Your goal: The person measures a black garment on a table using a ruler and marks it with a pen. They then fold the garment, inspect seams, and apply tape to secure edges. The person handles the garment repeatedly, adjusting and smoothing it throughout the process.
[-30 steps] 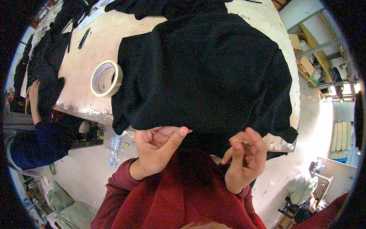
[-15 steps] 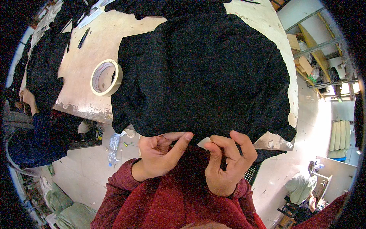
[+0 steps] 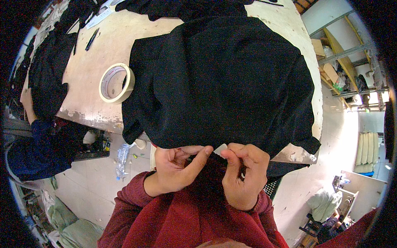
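Note:
A broad piece of black fabric (image 3: 223, 82) lies over the near edge of the table, its lower edge in front of me. At that edge my left hand (image 3: 175, 167) is closed, thumb and index finger pinching the cloth. Close to those fingertips, my right hand (image 3: 246, 175) pinches a small flat white piece (image 3: 221, 149) between thumb and fingers. Whether it is tape or chalk I cannot tell. To the left, a cream roll of tape (image 3: 130, 84) rests against the fabric's side.
The worn pale table (image 3: 87, 95) carries a dark pen (image 3: 92, 40) and more black cloth (image 3: 49, 78) at left. A co-worker's hand (image 3: 27, 101) and blue sleeve (image 3: 35, 144) are there. A plastic bottle (image 3: 122, 161) lies on the floor. Metal shelving (image 3: 351, 53) stands at right.
My right hand has shifted slightly left and up, bringing the white piece nearer my left fingertips, and its raised fingers have curled in. The co-worker's hand has moved a little.

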Available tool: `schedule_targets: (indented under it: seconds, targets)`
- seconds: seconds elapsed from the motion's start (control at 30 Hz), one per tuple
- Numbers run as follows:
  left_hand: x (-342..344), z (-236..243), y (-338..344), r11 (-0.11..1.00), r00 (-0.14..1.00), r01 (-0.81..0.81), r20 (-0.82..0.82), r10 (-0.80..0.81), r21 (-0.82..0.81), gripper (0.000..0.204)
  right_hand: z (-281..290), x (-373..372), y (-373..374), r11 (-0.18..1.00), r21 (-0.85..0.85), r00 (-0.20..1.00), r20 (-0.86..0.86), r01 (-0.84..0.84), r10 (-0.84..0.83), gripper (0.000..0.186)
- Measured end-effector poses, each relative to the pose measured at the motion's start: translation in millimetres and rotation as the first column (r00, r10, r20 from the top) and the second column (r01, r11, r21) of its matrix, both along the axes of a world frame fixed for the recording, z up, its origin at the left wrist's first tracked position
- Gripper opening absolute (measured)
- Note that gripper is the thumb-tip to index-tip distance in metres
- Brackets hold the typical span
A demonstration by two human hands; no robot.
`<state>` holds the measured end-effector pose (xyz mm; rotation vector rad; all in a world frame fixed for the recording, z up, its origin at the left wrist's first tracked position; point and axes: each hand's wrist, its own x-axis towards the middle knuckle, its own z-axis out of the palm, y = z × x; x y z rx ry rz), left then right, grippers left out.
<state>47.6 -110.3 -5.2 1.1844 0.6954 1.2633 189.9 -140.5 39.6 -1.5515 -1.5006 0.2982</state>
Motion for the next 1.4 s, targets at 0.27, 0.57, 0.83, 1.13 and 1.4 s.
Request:
schedule_targets:
  seconds: [0.27,0.57,0.83,1.13,1.4]
  targets:
    - [-2,6,6,0.999,0.996,0.004,0.094,0.001,-0.050,0.049,8,12,6,0.998,-0.039,0.971,0.231,-0.059,0.066,0.024]
    - [-8,17,9,0.957,0.966,0.113,0.254,-0.043,-0.268,0.038,-5,38,24,0.933,0.175,0.824,0.538,-0.315,0.177,0.035]
    - [-20,60,21,0.780,0.768,0.115,-0.553,0.322,0.615,0.025,-6,37,32,0.920,0.002,0.915,-0.102,-0.392,0.390,0.023]
    - [-12,34,46,0.903,0.716,0.252,-0.695,0.069,0.349,0.012,-2,35,21,0.916,-0.203,0.847,-0.487,-0.347,0.213,0.019]
    - [-15,37,51,0.955,0.771,0.241,-0.632,-0.082,0.170,0.008,-12,47,34,0.829,-0.063,0.781,-0.383,-0.556,0.494,0.020]
